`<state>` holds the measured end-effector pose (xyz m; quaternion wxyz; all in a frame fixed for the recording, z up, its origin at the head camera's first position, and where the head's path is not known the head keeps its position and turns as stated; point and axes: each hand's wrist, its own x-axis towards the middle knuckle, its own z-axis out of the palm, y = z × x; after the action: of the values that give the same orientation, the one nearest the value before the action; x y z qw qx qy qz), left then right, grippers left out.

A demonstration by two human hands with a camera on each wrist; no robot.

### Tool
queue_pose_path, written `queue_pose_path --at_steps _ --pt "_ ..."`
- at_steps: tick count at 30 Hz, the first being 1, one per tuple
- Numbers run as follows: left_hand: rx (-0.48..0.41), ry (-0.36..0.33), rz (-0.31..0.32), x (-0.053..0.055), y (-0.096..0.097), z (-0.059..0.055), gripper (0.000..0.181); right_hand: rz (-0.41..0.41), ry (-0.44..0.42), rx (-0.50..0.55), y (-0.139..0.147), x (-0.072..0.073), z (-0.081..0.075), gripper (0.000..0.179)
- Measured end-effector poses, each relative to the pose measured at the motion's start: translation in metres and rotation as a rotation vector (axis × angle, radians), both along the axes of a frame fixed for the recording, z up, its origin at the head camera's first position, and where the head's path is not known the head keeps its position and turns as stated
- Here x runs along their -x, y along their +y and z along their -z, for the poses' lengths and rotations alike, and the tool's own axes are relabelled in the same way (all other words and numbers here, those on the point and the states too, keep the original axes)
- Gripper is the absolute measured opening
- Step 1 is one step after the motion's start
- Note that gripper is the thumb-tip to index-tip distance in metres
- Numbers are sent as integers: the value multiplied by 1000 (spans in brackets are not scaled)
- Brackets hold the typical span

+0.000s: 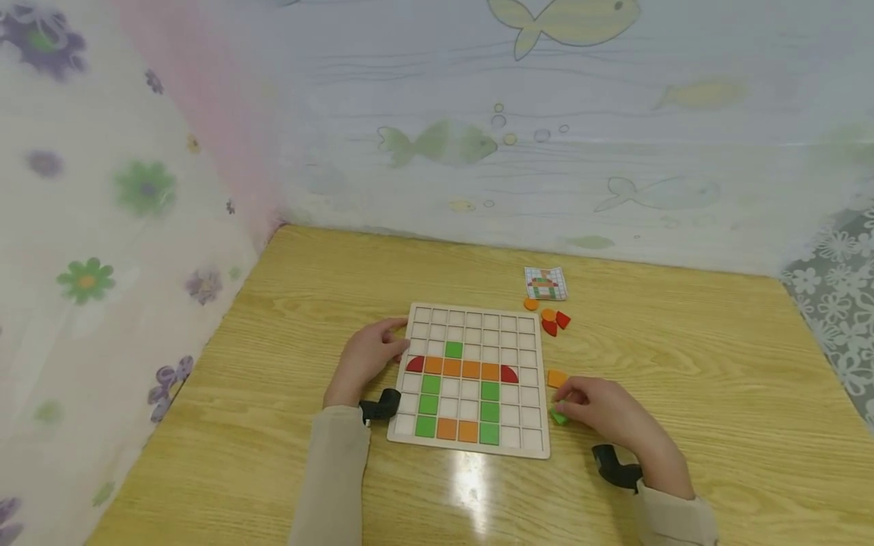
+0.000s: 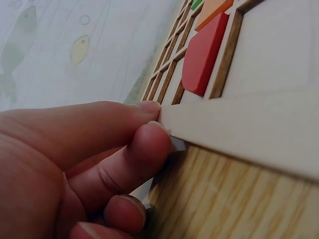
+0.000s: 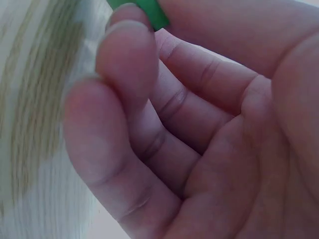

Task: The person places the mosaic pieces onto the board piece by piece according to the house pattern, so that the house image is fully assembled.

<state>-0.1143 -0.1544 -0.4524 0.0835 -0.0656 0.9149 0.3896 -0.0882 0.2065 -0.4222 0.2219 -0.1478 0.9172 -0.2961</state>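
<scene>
The wooden grid board (image 1: 529, 444) lies on the table with colored pieces set in its cells. Green squares (image 1: 489, 412) form two columns, below a row of orange squares (image 1: 452, 368) with a red quarter-round piece (image 1: 509, 374) at each end. My left hand (image 1: 365, 356) holds the board's left edge; in the left wrist view the thumb and a finger (image 2: 149, 144) meet at that rim. To the right of the board, my right hand (image 1: 608, 409) pinches a green square piece (image 3: 157, 14) between thumb and fingertips, low over the table. Its fingers partly cover the piece.
A small pattern card (image 1: 545, 283) lies behind the board's right corner. Near it are orange round pieces (image 1: 531, 304) and red quarter-round pieces (image 1: 563, 319). An orange square (image 1: 557, 378) lies beside my right fingertips. Painted walls border the table (image 1: 273, 303) at the back and left.
</scene>
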Motion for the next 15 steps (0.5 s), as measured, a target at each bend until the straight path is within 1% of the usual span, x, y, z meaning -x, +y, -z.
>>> queue_pose_path --at_steps 6,10,15 --pt "-1 0 -4 0 2 -1 42 6 -4 -9 -4 2 -1 16" --pt "-1 -13 -13 -1 1 -2 43 15 8 16 -7 3 -1 14" --pt "-2 -6 -12 -1 0 0 43 28 35 50 -10 8 -3 14"
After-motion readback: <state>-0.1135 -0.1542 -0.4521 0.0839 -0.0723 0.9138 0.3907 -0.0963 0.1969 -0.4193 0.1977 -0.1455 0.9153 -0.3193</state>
